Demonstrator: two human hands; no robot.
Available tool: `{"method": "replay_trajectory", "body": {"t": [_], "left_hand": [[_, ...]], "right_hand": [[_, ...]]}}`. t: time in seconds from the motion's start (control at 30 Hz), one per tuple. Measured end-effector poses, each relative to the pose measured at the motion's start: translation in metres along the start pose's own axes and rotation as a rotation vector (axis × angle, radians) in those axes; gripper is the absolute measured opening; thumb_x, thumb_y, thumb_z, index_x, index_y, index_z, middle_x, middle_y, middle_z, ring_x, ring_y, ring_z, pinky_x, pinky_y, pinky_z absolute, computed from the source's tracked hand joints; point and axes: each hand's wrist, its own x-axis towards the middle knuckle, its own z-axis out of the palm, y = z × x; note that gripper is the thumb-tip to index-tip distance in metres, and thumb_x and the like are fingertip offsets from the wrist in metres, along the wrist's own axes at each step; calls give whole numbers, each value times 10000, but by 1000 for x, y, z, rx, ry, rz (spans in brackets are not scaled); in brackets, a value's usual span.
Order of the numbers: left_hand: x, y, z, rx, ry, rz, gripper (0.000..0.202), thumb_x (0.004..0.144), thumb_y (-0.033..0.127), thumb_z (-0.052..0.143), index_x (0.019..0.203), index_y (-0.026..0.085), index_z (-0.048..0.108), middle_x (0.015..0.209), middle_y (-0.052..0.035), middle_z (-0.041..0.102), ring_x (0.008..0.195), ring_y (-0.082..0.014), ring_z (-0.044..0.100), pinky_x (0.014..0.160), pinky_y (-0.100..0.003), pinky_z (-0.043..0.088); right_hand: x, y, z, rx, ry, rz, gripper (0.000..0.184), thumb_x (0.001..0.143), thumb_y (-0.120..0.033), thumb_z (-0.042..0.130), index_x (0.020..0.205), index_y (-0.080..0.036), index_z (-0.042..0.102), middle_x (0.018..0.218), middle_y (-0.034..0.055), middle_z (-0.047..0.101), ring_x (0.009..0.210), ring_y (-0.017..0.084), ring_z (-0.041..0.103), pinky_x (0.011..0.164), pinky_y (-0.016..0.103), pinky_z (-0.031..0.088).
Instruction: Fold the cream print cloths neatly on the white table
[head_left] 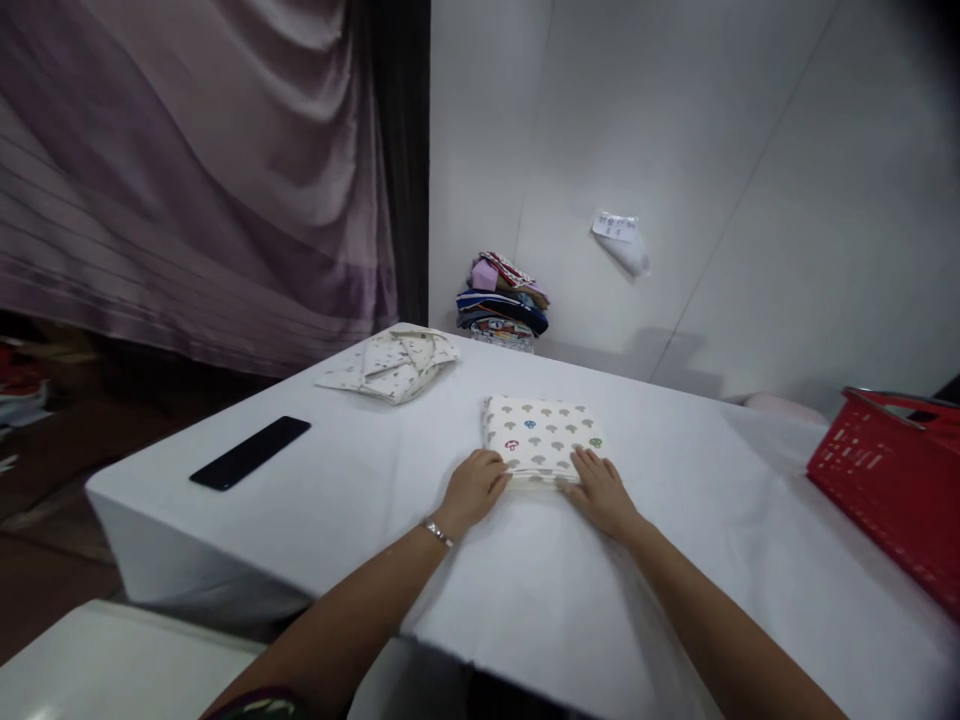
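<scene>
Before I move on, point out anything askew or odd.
On the table, the far-left patterned cloth lies rumpled, unlike the neatly folded cloth nearer. On the wall, the paper hangs askew, its lower part slanting.

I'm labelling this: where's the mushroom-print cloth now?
In the head view, the folded cloth lies just right of centre on the white table, with the left hand and right hand at its near corners.
</scene>
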Motion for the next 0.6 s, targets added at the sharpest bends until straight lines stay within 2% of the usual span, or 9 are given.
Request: {"method": "replay_trajectory", "body": {"t": [0.13,0.23,0.3,0.4,0.5,0.6], "left_hand": [[5,-6,-3,-177,64,-198,277,875,315,427,749,199,644,849,-34,617,809,-152,554,753,-288,452],[18,-23,-4,-310,94,-410,203,826,294,481,808,192,657,856,-28,645,769,-148,574,739,-274,451],[32,-38,-3,-386,82,-566,196,800,291,512,882,189,657,899,-30,668,800,-152,591,750,-266,451],[57,-60,3,-445,58,-708,247,798,288,510,969,164,637,926,-47,683,761,-142,613,689,-242,460],[82,-75,12,-457,51,-791,275,802,257,502,1022,139,618,929,-67,687,711,-128,621,620,-216,452],[105,-84,19,-472,37,-857,243,806,242,508,978,125,633,878,-74,693,706,-128,627,591,-200,444]], "right_hand": [[-5,2,8,-98,-45,17,614,899,-526,325,1410,-186,300,1492,58,210,1379,220,131,1111,429,81],[2,-4,-2,-74,-99,70,596,910,-520,285,1403,-186,321,1483,62,234,1375,217,150,1105,440,107],[8,-14,-9,-72,-85,70,592,913,-510,282,1407,-185,313,1485,66,227,1378,217,137,1103,452,106],[16,-31,-8,-93,-40,-17,593,913,-514,286,1420,-205,281,1493,60,195,1381,222,118,1098,473,102],[17,-42,7,-133,-38,-133,578,900,-527,327,1398,-234,330,1475,61,252,1365,251,183,1078,507,141],[14,-44,23,-194,53,-194,558,890,-510,379,1376,-236,371,1451,75,313,1342,272,243,1061,521,166]]}}
